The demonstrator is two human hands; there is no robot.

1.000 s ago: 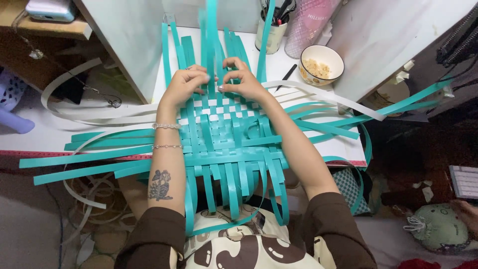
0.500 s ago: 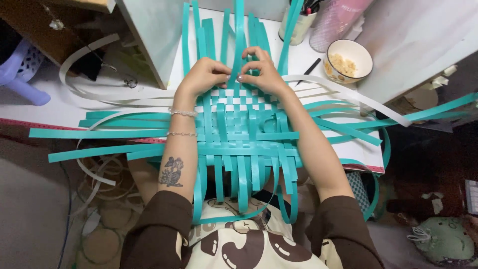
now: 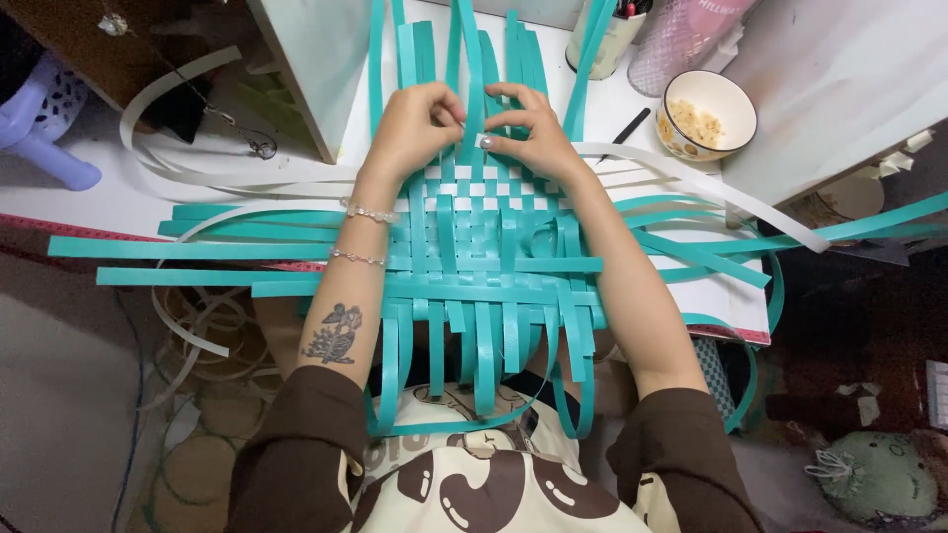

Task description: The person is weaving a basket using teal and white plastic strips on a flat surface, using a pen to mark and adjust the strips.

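1. Compared with half a second ago, both hands sit a little closer together at the far edge of the woven mat (image 3: 489, 247), and the view has shifted slightly down and left; the mat itself lies in the same place on the white desk (image 3: 118, 202).
2. The left hand (image 3: 415, 123) has its fingers curled, and its grip pinches a teal strip (image 3: 472, 59) at the mat's far edge.
3. The right hand (image 3: 528, 128) has a closed grip too, thumb and fingertips pressing on the same area, touching the left hand's fingertips.
4. The mat of teal and white strips lies directly under and just behind both hands, between the forearms, with loose ends spreading on all sides.
5. A bowl (image 3: 707, 114) with pale food stands to the right, apart from the hands; a black pen (image 3: 622, 131) lies near it.
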